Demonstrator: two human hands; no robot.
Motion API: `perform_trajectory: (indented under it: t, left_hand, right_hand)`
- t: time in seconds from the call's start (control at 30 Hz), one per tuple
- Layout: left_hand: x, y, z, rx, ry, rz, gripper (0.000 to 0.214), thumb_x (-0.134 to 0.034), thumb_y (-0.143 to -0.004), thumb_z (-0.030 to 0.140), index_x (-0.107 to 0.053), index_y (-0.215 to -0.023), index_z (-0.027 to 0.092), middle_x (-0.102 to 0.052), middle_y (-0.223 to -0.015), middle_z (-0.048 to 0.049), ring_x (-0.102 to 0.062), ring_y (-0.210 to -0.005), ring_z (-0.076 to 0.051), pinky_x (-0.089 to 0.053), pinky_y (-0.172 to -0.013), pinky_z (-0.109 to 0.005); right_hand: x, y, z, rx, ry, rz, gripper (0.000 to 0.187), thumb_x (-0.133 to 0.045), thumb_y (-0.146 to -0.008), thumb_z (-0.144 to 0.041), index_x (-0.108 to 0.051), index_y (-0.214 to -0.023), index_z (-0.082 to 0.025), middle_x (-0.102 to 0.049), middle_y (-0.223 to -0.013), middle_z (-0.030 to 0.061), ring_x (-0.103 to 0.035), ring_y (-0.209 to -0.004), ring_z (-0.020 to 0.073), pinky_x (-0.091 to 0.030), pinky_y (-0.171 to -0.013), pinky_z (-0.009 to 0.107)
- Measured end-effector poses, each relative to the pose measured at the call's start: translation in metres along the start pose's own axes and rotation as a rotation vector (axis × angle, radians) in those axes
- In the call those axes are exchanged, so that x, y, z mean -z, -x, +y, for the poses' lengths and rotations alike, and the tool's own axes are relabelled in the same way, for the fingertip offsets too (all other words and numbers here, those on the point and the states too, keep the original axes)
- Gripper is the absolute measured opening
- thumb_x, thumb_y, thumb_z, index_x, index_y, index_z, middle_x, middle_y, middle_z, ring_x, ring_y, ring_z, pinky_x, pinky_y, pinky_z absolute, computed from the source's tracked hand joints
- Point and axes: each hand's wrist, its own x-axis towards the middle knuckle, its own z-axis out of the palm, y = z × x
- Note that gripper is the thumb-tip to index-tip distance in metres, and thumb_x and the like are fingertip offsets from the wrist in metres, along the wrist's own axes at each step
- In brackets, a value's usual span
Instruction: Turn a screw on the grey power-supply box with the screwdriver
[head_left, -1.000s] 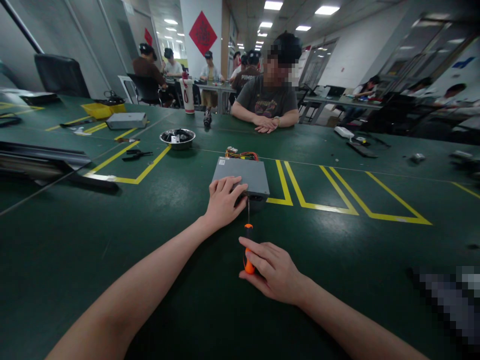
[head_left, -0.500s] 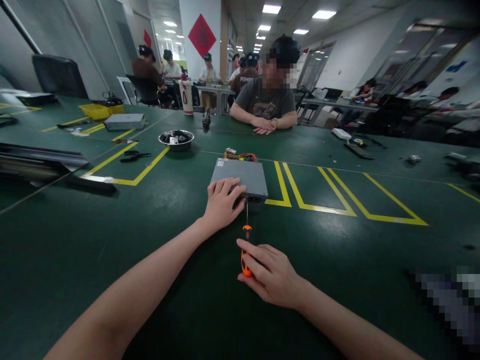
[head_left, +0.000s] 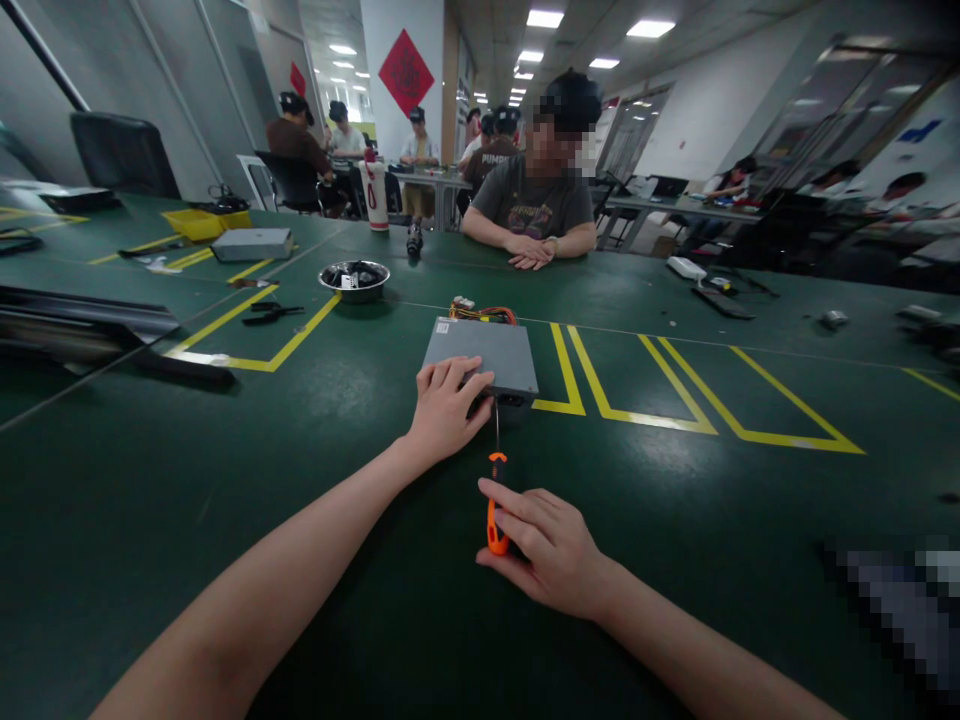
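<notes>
A grey computer power supply (head_left: 502,350) lies flat on the green table, with a bundle of coloured wires (head_left: 491,314) at its far side. My left hand (head_left: 450,408) grips its near left corner, fingers over the top and thumb by the near side. In my right hand (head_left: 544,545) is a screwdriver (head_left: 497,530) with an orange and black handle, held between fingers and thumb. Its thin shaft points away from me to the near side of the power supply, below my left thumb. The tip is too small to make out.
A metal bowl (head_left: 354,292) of small parts stands beyond my left hand. Pliers-like black tool (head_left: 271,313), grey box (head_left: 253,244), yellow tray (head_left: 204,225) and dark panels (head_left: 82,325) lie left. Yellow tape (head_left: 652,420) marks the table. A person (head_left: 531,215) sits opposite.
The screwdriver handle has turned about its own axis in my right fingers, showing more orange. The power supply and my left hand stay in place; the view has shifted slightly.
</notes>
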Motion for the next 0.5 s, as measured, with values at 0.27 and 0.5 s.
perform_trajectory:
  t: [0.27,0.5]
  left_hand:
    - [0.0014,-0.0002,0.0008,-0.005,-0.014,-0.004,0.024,-0.051,-0.082,0.029,-0.055,-0.105,0.025,-0.053,-0.121,-0.0057,-0.042,-0.114,-0.023,-0.027,-0.091,-0.041]
    - [0.0011,-0.0003,0.0011,0.0,-0.004,0.007,0.024,-0.051,-0.081,0.029,-0.055,-0.105,0.026,-0.053,-0.12,-0.0052,-0.043,-0.113,-0.024,-0.027,-0.091,-0.042]
  right_hand:
    - [0.0037,-0.0008,-0.0012,-0.033,0.002,-0.141,0.04,-0.048,-0.085,-0.032,-0.042,-0.12,-0.013,-0.053,-0.12,0.0179,-0.058,-0.101,0.0205,-0.051,-0.076,0.032]
    - [-0.0019,0.0022,0.0,-0.015,-0.013,-0.019,0.03,-0.051,-0.083,-0.033,-0.047,-0.106,-0.014,-0.057,-0.116,0.0176,-0.061,-0.089,0.0176,-0.052,-0.071,0.03]
